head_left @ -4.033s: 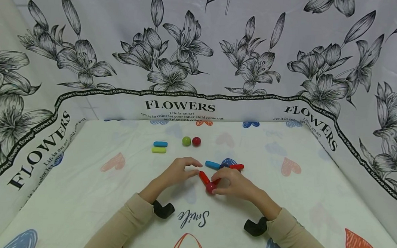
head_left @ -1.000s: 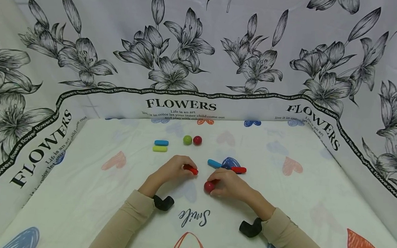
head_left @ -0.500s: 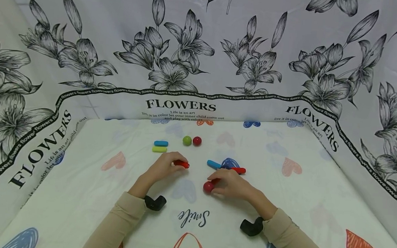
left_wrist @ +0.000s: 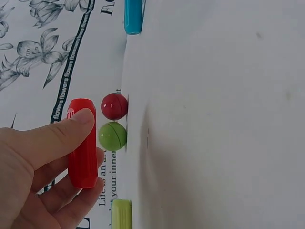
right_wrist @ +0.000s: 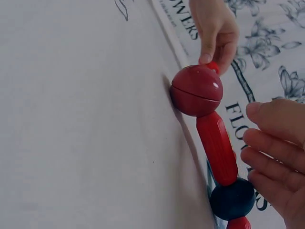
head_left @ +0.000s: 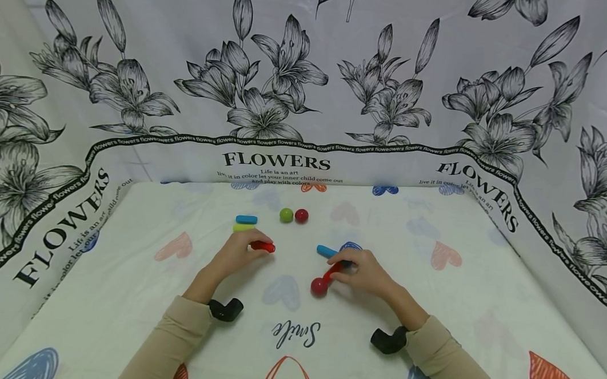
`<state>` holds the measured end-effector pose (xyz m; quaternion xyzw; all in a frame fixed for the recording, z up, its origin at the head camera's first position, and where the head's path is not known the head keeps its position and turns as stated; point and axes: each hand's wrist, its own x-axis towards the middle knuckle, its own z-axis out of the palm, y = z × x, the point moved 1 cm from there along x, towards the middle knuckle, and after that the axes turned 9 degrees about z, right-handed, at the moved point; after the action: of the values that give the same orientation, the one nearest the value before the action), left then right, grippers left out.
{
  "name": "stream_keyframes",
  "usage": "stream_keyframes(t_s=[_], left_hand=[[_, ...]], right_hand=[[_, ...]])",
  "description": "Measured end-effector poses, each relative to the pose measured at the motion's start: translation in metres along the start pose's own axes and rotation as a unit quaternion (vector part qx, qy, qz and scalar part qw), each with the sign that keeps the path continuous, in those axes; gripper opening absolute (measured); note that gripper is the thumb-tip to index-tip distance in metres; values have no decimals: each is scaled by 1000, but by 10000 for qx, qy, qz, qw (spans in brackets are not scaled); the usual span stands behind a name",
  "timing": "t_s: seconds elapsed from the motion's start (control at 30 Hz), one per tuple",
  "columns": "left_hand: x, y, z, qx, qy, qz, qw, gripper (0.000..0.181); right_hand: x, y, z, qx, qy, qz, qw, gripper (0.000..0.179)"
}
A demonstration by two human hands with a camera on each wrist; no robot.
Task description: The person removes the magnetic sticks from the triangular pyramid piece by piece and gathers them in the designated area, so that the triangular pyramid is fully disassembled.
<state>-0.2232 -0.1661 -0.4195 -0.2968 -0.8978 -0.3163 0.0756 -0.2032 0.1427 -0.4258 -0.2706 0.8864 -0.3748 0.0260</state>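
Right wrist view: the right hand, fingers extended, empty, is just beside a faceted red plastic-looking rod running from glossy red ball to dark-blue ball; farther off, the left hand pinches a separate faceted red rod.

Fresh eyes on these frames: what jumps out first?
Probably the glossy red ball near the middle of the head view, with a red rod running from it to a dark blue ball, the right hand beside them. Next, the loose red rod pinched in the left hand, left of that ball. Farther back, a green ball and a second red ball sit side by side.
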Motion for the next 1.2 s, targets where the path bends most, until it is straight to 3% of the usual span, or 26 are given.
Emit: stream_keyframes(t_s=[0.33, 0.67, 1.2], left_hand=[[-5, -11, -8, 254, 156, -360, 9989, 23], [-7, -22, -14, 354, 334, -588, 9971, 24], [-11, -40, -17, 469, 432, -944, 9935, 23]], right_hand=[[5, 9, -7, 193, 400, -142, 9989, 23], [10, 21, -12, -58, 286, 144, 9995, 30], [13, 33, -14, 261, -54, 723, 9970, 35]])
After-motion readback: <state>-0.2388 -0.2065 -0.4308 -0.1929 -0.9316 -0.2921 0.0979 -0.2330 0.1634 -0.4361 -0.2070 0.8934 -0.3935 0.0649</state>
